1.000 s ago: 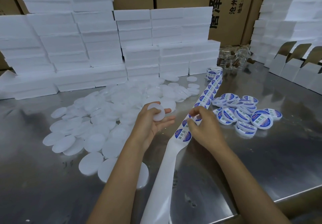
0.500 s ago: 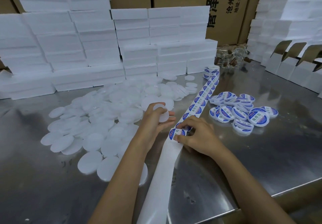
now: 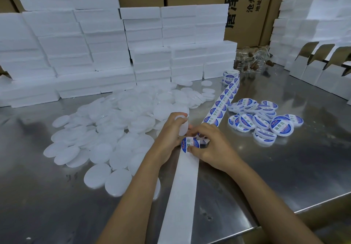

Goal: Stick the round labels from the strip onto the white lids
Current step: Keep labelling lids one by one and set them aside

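Observation:
A strip of round blue-and-white labels (image 3: 220, 109) runs from a roll (image 3: 230, 75) at the back down the steel table, and its bare white backing (image 3: 182, 196) trails toward me. My left hand (image 3: 167, 137) grips one plain white lid (image 3: 183, 128) just left of the strip. My right hand (image 3: 210, 147) pinches a round label (image 3: 190, 144) that curls up off the backing, right beside the held lid. A big heap of plain white lids (image 3: 117, 126) lies to the left. Several labelled lids (image 3: 264, 122) are piled on the right.
Stacks of white foam boxes (image 3: 114, 50) wall off the back and left, with brown cartons (image 3: 247, 10) behind. Folded white cartons (image 3: 321, 69) stand at the right. Small glass jars (image 3: 252, 59) sit behind the roll. The table's front edge (image 3: 303, 205) runs at lower right.
My right hand slid down the strip toward me and lifted a label off the backing. My left hand brought the lid right, close against it.

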The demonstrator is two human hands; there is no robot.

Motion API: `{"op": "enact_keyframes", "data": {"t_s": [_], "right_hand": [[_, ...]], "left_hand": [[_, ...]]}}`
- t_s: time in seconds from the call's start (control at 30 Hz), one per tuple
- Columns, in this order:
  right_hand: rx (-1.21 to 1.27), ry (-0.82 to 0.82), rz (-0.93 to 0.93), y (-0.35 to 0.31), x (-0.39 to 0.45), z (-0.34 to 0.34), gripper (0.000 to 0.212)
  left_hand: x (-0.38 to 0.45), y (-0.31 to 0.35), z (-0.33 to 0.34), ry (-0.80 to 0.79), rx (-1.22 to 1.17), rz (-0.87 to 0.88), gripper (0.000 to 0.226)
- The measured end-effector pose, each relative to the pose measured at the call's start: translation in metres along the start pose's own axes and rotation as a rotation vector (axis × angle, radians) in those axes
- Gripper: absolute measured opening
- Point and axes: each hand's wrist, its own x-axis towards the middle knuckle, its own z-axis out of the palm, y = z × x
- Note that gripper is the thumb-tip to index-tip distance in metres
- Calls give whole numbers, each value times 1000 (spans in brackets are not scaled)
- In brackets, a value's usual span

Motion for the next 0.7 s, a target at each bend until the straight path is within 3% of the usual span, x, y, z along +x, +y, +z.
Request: {"op": "enact_keyframes", "data": {"t_s": [0.13,0.23,0.33,0.43,0.7], "right_hand": [[255,6,93,-7,1,-2,13],[671,57,206,-13,1,-9,9],[1021,123,266,-13,4,-15,15],[975,181,268,-11,11,-16,18],[738,114,220,-28,43,8,23]], "left_hand": [[-1,0,1,0,-17,-38,24],[1,1,3,48,-16,-165,36],[2,1,0,-18,-63,-120,29],[4,-2,-4,-59,-138,-109,30],[2,3,-20,-162,-737,-140,34]]}}
